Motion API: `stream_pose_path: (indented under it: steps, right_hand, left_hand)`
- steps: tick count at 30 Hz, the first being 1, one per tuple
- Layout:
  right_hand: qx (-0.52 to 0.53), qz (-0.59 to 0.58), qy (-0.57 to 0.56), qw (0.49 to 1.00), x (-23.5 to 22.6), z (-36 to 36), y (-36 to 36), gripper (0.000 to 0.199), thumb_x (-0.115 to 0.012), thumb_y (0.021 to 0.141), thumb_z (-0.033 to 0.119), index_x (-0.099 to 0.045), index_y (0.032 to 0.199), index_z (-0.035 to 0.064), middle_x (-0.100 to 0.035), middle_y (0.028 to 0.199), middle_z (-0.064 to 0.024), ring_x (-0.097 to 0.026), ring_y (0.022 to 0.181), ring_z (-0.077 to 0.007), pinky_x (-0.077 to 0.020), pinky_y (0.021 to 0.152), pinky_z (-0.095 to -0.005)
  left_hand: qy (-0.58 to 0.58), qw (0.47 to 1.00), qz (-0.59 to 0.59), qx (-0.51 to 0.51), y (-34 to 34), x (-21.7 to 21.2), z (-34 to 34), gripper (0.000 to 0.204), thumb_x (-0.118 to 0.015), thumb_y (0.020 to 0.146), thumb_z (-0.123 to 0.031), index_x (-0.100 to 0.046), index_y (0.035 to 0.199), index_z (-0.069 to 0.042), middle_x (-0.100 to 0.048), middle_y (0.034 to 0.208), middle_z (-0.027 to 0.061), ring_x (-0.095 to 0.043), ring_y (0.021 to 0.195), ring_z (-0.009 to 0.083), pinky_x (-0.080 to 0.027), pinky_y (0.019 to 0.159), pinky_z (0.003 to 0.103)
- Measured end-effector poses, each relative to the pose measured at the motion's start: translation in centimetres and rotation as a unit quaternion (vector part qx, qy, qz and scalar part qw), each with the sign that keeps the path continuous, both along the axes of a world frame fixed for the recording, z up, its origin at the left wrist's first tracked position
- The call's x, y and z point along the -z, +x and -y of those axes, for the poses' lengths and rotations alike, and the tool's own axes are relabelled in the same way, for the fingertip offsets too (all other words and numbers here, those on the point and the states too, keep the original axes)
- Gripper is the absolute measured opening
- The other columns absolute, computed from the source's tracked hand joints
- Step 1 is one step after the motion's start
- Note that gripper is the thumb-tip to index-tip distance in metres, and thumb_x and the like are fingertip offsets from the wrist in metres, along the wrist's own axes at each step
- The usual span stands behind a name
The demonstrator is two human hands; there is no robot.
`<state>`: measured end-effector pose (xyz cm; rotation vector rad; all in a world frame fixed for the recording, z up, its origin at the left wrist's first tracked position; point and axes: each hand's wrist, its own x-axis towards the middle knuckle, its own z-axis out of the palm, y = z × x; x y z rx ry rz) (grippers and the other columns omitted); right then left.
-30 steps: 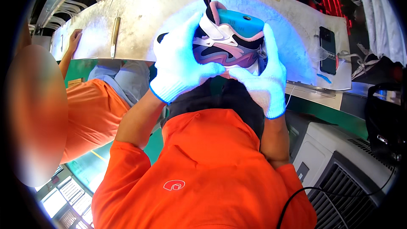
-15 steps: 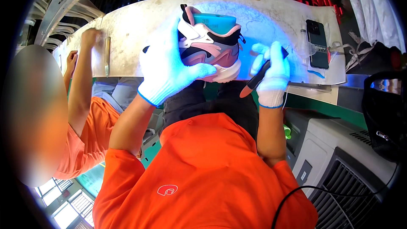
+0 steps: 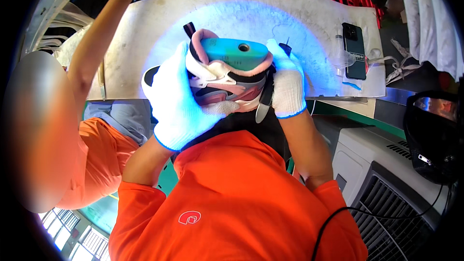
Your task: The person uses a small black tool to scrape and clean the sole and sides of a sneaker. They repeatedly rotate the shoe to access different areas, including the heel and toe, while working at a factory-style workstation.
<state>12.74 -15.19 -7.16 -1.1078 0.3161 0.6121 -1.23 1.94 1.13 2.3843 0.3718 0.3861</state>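
A pink, white, grey and black sneaker is held up at the table's near edge, its opening tilted toward me. Inside it sits a turquoise shoe last with a round hole in its top. My left hand, in a white knit glove, is closed around the shoe's left part, thumb along the near side. My right hand, gloved too, is against the shoe's right end. It grips a slim black-handled tool whose pale end points down; a thin tip shows above the fingers, which are partly hidden. Bluish light covers both gloves.
The pale, stained worktable curves across the view. On its right lie a dark smartphone and a small blue strip. A co-worker's arm reaches over the left side. A grey vented machine and a black bag are at my right.
The sneaker has come nearer and tipped, showing more of the last's top. My right hand has moved left with the tool to the shoe. The co-worker's arm has reached farther away.
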Motion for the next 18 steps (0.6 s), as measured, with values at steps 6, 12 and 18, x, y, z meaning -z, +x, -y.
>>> stream_pose_path:
  steps: [6,12,18]
  right_hand:
    - [-0.042,0.11,-0.147,0.982,0.3,-0.3,0.4,0.023,-0.075,0.105,0.025,-0.077,0.095,0.0041,-0.072,0.089,-0.0006,-0.067,0.081,-0.0122,-0.0548,0.076,-0.0325]
    - [0.078,0.019,-0.018,0.997,-1.4,-0.9,-2.6,0.021,-0.074,0.106,0.027,-0.074,0.101,0.0068,-0.071,0.092,-0.0015,-0.069,0.085,-0.0163,-0.0565,0.08,-0.0343]
    - [0.107,0.103,-0.024,0.989,-1.0,-0.8,-3.7,0.022,-0.071,0.109,0.025,-0.072,0.1,0.0053,-0.07,0.091,-0.0023,-0.068,0.083,-0.0147,-0.0563,0.077,-0.0328]
  left_hand:
    - [-0.025,0.998,0.059,0.01,-0.3,1.0,0.5,0.118,-0.111,0.051,-0.026,-0.057,0.153,-0.003,-0.076,0.119,0.0097,-0.079,0.105,0.0259,-0.064,0.093,0.037]
    - [0.031,0.996,0.086,0.015,-0.8,0.9,0.0,0.115,-0.112,0.052,-0.036,-0.06,0.149,-0.003,-0.077,0.108,0.0088,-0.079,0.096,0.0254,-0.064,0.087,0.036]
    - [0.082,0.99,0.117,-0.005,-1.2,2.9,0.5,0.119,-0.11,0.055,-0.049,-0.056,0.147,0.004,-0.075,0.106,0.0133,-0.077,0.091,0.0281,-0.062,0.081,0.038]
